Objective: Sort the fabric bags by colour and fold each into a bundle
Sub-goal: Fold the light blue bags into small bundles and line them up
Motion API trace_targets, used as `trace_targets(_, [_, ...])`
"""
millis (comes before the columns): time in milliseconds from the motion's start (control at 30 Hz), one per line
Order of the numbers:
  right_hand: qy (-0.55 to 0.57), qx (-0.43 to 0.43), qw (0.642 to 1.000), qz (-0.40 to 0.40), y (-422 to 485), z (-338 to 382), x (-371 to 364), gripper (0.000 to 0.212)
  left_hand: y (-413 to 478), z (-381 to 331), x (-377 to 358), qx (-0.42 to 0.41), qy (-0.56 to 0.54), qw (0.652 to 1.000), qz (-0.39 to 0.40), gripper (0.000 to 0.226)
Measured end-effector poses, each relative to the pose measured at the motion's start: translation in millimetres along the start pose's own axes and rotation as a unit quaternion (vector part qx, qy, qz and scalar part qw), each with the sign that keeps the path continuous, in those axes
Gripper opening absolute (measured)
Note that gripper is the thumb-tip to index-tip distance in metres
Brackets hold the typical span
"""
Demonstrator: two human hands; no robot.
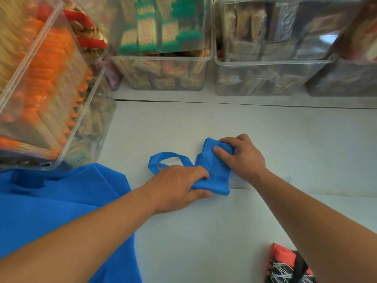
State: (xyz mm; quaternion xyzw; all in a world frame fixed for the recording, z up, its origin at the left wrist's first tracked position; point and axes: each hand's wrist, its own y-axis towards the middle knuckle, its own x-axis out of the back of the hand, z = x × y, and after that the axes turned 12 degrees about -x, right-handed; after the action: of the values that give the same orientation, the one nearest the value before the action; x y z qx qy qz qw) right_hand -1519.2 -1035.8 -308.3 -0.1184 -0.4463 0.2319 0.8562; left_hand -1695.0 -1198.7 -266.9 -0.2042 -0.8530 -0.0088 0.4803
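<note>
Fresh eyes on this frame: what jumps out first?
The half-folded bright blue fabric bag at the centre of the white table, gripped by the left hand at its near end and the right hand at its far end, its handle loop trailing left. Next, a spread sheet of blue fabric at lower left, and clear plastic bins of packaged snacks stacked along the back and left.
</note>
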Motion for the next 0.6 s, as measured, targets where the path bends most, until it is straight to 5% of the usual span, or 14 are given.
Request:
trace_targets(300, [0.216,-0.093,0.955,0.182,0,6,25,0.058,84,10,30,0.119,0.023,0.990,-0.069,0.038])
trace_targets(600, [0.062,0.003,0.997,0.054,2,-6,7,0.039,97,30,27,0.140,0.002,0.982,-0.130,0.037])
